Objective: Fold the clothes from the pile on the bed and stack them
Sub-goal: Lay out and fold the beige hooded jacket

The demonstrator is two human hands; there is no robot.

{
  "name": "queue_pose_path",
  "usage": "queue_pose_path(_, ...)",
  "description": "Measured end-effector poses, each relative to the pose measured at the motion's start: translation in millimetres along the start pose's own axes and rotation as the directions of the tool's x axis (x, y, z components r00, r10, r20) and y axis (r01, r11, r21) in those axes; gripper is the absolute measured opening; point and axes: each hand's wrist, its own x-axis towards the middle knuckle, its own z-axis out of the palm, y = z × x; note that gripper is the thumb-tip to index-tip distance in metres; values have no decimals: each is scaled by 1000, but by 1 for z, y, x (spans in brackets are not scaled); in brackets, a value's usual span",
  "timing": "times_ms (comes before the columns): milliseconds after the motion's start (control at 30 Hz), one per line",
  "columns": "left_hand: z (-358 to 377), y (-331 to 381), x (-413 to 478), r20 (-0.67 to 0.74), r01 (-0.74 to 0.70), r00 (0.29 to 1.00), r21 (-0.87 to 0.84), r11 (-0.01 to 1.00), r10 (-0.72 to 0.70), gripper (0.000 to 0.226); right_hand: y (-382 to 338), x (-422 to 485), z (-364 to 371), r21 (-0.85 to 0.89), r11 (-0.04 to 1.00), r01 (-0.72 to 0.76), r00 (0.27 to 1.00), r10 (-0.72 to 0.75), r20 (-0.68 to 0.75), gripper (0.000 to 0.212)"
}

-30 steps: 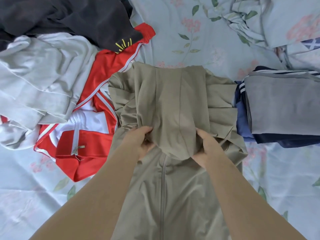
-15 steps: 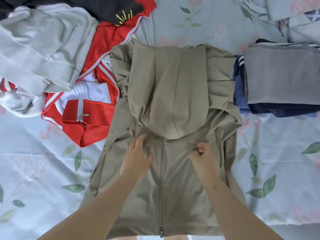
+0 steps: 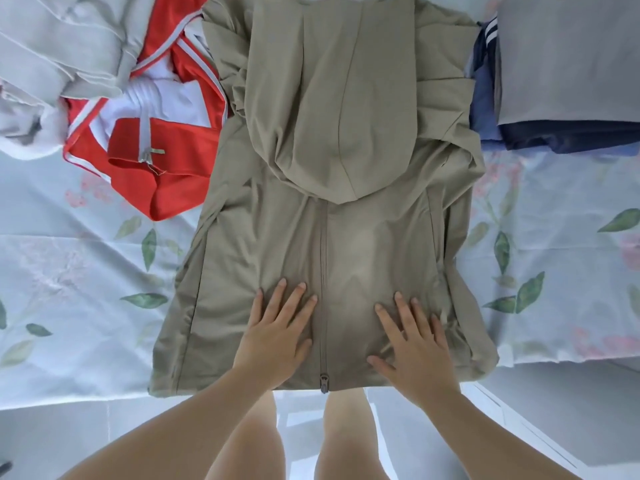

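Note:
A khaki zip-up hooded jacket [image 3: 322, 216] lies front-up on the bed, sleeves tucked in, its hood folded down over the chest. My left hand [image 3: 277, 330] rests flat on the lower front, left of the zipper. My right hand [image 3: 412, 337] lies flat with spread fingers to the right of the zipper. At the upper left lies the pile: a red and white jacket [image 3: 173, 133] and a light grey garment [image 3: 62, 46]. At the upper right is a stack of folded clothes [image 3: 568, 74], grey on top, navy and blue beneath.
The floral bedsheet [image 3: 76, 271] covers the bed on both sides of the jacket. The bed's front edge runs along the jacket's hem, with white floor [image 3: 554, 427] and my legs below it.
My hands let go of the hood after folding it down, then slid toward the hem and flattened on the jacket front. The view tilted down toward the bed's edge.

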Motion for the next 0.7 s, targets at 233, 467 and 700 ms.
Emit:
queue_pose_path(233,5,-2,-27,-52,-211,975,93,973,217,62,-2,-12,5,-82,987,139,990,-140,-6,107)
queue_pose_path(467,15,-3,-48,53,-174,985,231,957,166,105,8,-15,4,-234,934,270,963,-263,58,114)
queue_pose_path(700,1,-22,-50,29,-270,963,157,950,269,96,22,-10,2,-220,909,354,934,-355,36,105)
